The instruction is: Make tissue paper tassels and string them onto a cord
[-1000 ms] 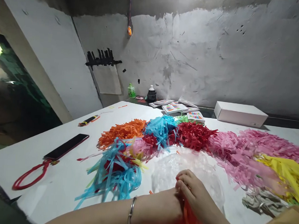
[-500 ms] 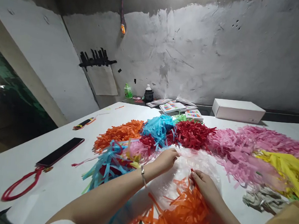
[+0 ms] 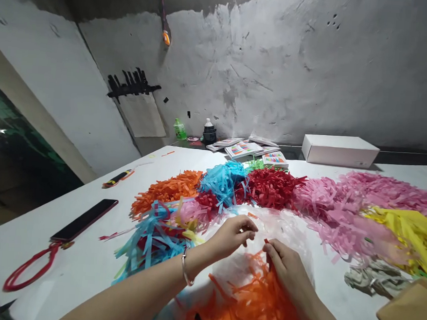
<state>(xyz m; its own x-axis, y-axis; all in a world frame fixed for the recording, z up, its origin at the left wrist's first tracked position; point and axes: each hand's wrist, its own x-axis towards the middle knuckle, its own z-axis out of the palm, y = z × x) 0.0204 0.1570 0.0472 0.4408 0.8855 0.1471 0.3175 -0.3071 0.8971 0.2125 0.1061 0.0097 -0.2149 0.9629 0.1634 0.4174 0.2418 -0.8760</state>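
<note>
An orange paper tassel (image 3: pixel 258 304) lies in front of me on the white table (image 3: pixel 82 263). My right hand (image 3: pixel 286 267) pinches the tassel's top end, fingers closed on it. My left hand (image 3: pixel 232 234), with a bracelet on the wrist, hovers just left of it over a heap of clear plastic bags (image 3: pixel 278 228), fingers curled and pinching at something small that I cannot make out.
Heaps of cut paper fringe lie in an arc: orange (image 3: pixel 163 190), blue (image 3: pixel 223 177), red (image 3: pixel 270 186), pink (image 3: pixel 345 208), yellow (image 3: pixel 409 232). A phone (image 3: pixel 85 219) with a red cord (image 3: pixel 26 271) lies left. A white box (image 3: pixel 340 150), booklets (image 3: pixel 250 150) and bottles (image 3: pixel 208 130) sit at the back.
My left hand drew back from the far bag edge toward my right hand. The right hand kept its hold on the orange tassel, which now lies spread out before me.
</note>
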